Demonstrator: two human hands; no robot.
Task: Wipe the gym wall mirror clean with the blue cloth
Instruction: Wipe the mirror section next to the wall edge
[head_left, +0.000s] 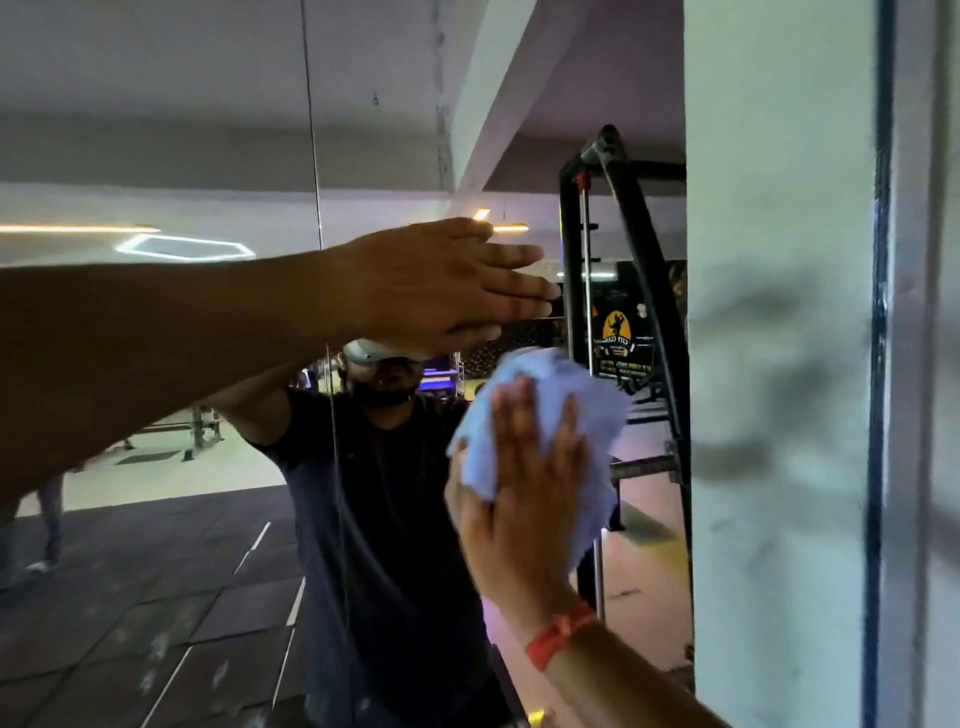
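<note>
Head view: right hand (524, 483), fingers straight, presses crumpled blue cloth (550, 421) flat on wall mirror (208, 545). Red wristband (558, 636) on that wrist. Left hand (441, 283) open, flat on glass above. White pillar (779, 312) just right.

To my right stands a pale green pillar (779, 312), smudged with dark marks, a dark strip (878, 415) running down its edge. I see reflected a black gym rack (623, 208), dark rubber floor tiles (156, 597), a white ceiling beam (498, 93) and a glowing hexagonal light (184, 247).
</note>
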